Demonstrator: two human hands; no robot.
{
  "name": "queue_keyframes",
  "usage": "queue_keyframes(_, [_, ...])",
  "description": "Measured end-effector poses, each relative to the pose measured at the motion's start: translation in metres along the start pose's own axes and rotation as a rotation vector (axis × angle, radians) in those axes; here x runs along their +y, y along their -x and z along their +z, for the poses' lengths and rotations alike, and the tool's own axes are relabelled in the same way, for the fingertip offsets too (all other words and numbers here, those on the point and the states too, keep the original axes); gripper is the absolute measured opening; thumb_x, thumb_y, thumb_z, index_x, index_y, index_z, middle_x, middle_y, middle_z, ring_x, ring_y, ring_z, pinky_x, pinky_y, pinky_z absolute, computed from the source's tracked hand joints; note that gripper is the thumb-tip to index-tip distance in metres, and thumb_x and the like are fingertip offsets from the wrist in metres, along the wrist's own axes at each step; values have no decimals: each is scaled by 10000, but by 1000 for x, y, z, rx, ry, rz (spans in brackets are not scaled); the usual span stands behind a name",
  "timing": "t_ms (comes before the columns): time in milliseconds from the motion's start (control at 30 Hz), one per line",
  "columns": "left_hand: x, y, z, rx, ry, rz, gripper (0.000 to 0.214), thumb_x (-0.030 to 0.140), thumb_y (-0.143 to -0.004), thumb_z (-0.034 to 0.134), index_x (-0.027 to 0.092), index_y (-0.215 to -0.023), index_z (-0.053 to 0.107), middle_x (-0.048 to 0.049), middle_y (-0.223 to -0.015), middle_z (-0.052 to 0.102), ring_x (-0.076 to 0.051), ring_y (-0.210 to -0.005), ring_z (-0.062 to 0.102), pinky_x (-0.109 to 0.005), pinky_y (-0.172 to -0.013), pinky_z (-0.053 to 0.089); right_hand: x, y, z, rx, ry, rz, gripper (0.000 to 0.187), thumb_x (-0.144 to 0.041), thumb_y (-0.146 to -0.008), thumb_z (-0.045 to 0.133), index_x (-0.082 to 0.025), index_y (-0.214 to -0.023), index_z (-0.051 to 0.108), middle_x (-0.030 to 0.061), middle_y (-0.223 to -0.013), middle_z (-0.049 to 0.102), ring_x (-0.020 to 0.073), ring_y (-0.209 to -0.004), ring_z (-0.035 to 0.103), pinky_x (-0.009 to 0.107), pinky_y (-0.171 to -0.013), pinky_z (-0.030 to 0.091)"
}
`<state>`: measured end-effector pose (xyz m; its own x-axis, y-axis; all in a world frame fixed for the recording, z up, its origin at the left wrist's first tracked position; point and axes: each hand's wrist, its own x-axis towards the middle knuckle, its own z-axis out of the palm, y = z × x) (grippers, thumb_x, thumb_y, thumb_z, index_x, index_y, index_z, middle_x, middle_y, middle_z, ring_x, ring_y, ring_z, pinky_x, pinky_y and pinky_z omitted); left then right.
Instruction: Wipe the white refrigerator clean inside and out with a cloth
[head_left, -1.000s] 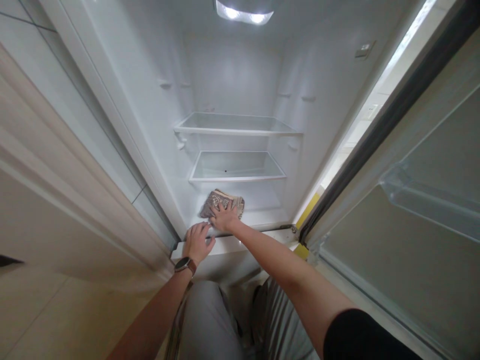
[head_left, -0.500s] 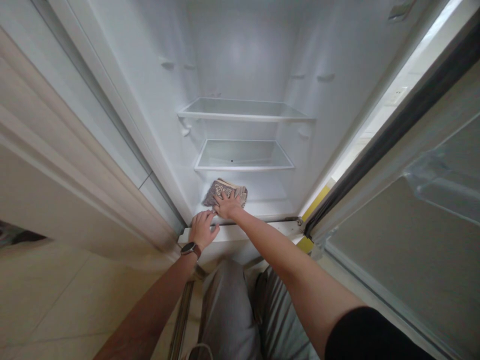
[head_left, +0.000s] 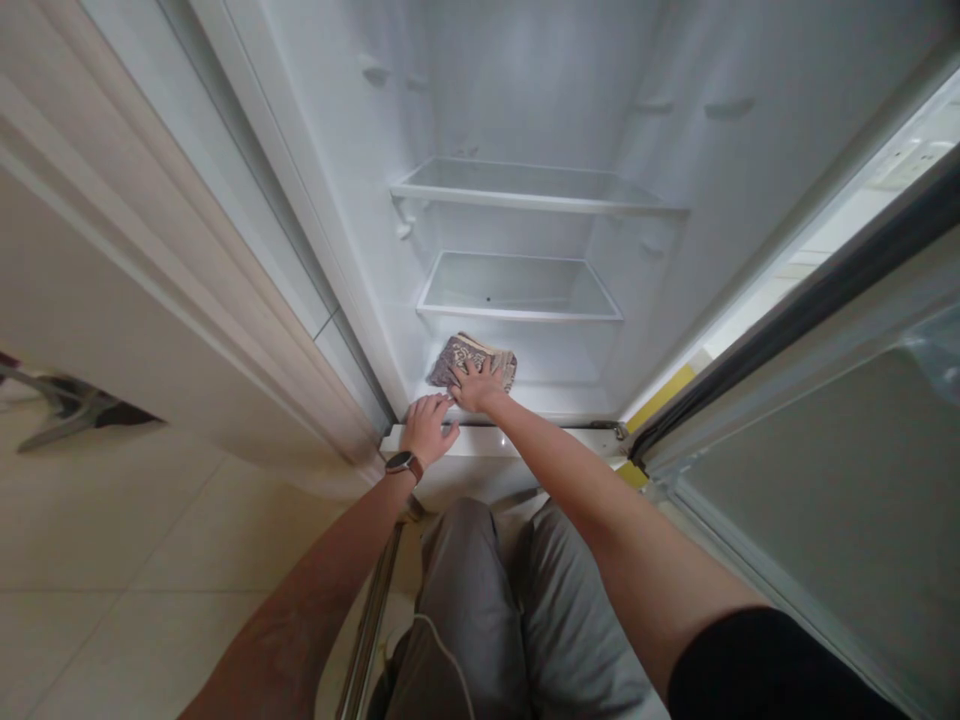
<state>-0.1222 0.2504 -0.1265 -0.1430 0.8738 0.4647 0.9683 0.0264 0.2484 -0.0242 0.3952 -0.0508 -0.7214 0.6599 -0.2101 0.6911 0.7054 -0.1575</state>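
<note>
The fingers of the right hand are spread flat on a patterned cloth, laid on the white refrigerator base at mid-frame. The left hand is rested at the front sill, fingers loosely bent. Two shelves are mounted above; tiled flooring is seen lower left.

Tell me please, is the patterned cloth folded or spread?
Folded: the cloth forms a compact pad, with layered edges, under the right hand.
</note>
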Motion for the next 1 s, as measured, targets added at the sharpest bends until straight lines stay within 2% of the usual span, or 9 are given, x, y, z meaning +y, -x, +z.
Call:
queue_keyframes(500, [1, 0, 0, 11, -7, 7, 385, 296, -912, 621, 204, -1285, 651, -138, -1293, 652, -345, -1222, 560, -489, -1046, 436, 1, 1, 1, 20, 20, -10, 711, -585, -1023, 281, -360, -1696, 234, 59, -1785, 134, 514, -1596, 92, 775, -1195, 161])
queue_keyframes(800, [2, 0, 0, 19, 0, 7, 390, 291, -913, 625, 207, -1293, 650, -133, -1232, 658, -338, -1181, 566, -491, -1031, 439, 23, 21, -8, -7, 68, -123, 688, -538, -1016, 343, -366, -1679, 278, 57, -1752, 246, 464, -1594, 155, 734, -1205, 215])
queue_keyframes(1000, [5, 2, -1, 32, -8, -17, 352, 307, -894, 654, 219, -1235, 663, -129, -1253, 639, -336, -1195, 557, -514, -1053, 402, 21, 22, -7, -31, 76, -128, 682, -560, -1026, 308, -373, -1681, 270, 75, -1751, 234, 496, -1591, 138, 763, -1184, 211])
